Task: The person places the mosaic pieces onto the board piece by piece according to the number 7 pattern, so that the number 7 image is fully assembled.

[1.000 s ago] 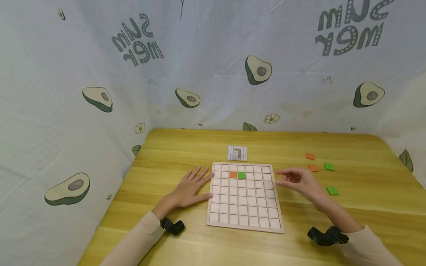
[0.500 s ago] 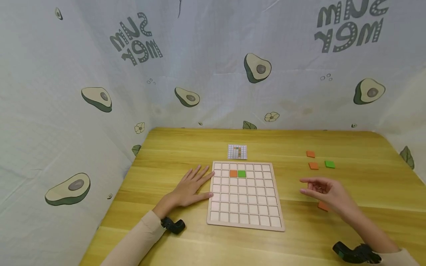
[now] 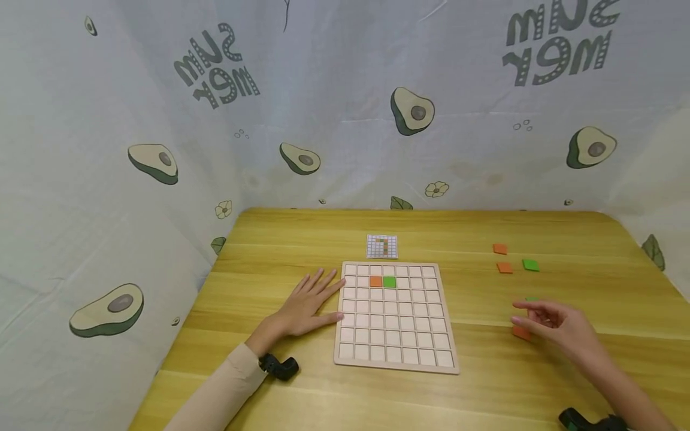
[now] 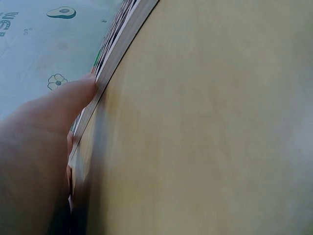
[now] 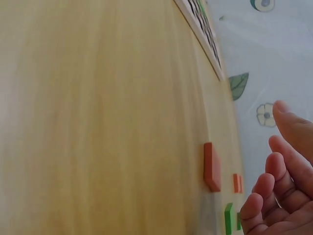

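A pale wooden grid board [image 3: 397,366] lies flat on the table, with an orange square tile [image 3: 375,281] and a green square tile [image 3: 389,282] side by side in its second row from the top. My left hand [image 3: 304,308] is spread on the table, its thumb and a fingertip touching the board's left edge. To the right of the board, my right hand [image 3: 557,326] hovers with bent fingers and nothing between them. Below its thumb lies a loose orange tile [image 3: 521,333], partly covered. Just behind the fingers a green tile [image 3: 530,299] is mostly hidden.
A small printed card [image 3: 382,246] with a coloured grid pattern lies beyond the board. Farther back on the right are two orange tiles, the nearer orange tile [image 3: 504,268] beside another green tile [image 3: 530,265]. A printed cloth [image 3: 345,120] hangs around the table [image 3: 280,239].
My right hand has moved from beside the board's right edge to the right and nearer me, over the loose tiles. The left hand has stayed in place.
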`<state>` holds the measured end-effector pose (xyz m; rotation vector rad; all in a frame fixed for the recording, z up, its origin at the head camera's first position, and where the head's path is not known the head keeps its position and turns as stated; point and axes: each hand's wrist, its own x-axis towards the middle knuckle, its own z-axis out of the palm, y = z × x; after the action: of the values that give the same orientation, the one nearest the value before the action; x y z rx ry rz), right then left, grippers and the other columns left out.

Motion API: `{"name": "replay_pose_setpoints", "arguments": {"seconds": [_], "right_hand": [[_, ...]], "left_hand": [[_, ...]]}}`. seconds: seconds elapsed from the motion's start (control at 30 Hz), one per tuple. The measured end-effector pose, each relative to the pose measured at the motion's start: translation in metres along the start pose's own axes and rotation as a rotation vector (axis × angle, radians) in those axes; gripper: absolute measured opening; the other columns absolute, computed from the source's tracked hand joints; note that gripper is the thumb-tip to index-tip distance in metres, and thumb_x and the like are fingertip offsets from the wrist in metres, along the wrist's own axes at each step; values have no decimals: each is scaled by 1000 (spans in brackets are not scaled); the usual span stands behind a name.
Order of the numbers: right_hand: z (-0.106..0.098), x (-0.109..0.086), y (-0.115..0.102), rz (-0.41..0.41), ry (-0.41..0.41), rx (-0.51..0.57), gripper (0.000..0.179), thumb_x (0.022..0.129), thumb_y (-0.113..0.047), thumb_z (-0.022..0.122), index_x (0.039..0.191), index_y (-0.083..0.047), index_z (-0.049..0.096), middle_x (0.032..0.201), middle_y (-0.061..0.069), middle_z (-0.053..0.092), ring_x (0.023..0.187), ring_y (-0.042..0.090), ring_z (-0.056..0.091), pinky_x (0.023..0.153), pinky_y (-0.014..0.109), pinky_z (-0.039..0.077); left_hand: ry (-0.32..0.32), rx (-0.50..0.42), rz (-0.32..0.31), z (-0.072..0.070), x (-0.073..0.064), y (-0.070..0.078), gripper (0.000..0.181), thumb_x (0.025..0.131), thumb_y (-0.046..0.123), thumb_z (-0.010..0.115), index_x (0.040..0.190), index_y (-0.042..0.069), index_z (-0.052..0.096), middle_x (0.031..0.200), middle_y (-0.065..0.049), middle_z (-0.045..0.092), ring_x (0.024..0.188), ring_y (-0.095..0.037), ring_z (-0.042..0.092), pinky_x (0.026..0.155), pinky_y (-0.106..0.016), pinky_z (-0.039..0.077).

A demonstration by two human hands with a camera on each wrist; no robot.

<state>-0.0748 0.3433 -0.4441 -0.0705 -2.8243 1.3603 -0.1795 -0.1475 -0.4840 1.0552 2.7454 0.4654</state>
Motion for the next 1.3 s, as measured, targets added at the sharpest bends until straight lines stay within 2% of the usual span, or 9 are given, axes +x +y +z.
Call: {"name": "replay_pose_setpoints", "arguments": {"seconds": [0.17,0.33,0.8,1.3], "right_hand": [[-4,-4,9,16,4,-20,44,93,-24,74,121,10,66,83,-3,61,71,10,53,58,24,44],[-7,-6,17,35,6,-43,43,93,-23,74,118,10,67,79,-3,60,66,10,49,54,26,41],[-9,-10,31,90,-69,-15,42,91,-23,76,118,9,68,80,-3,62,65,9,50,55,25,44],[-5,-11,30,10,-70,-46,33,87,-7,78,112,12,68,73,1,52,60,11,44,50,27,38]], "left_hand": [[2,-5,-7,0,-1,0,76,100,63,41,162,28,14,167,-4,4,152,-31,-2,120,-52,-1],[12,-5,-2,0,0,-1,76,100,62,42,162,26,14,167,-4,5,152,-31,-1,119,-53,0],[10,-5,-2,2,-1,0,76,100,63,39,162,28,14,167,-3,4,152,-31,-2,120,-52,-1],[13,-1,7,3,0,-2,76,100,63,40,162,27,14,167,-3,4,152,-31,-1,120,-51,-2]]}}
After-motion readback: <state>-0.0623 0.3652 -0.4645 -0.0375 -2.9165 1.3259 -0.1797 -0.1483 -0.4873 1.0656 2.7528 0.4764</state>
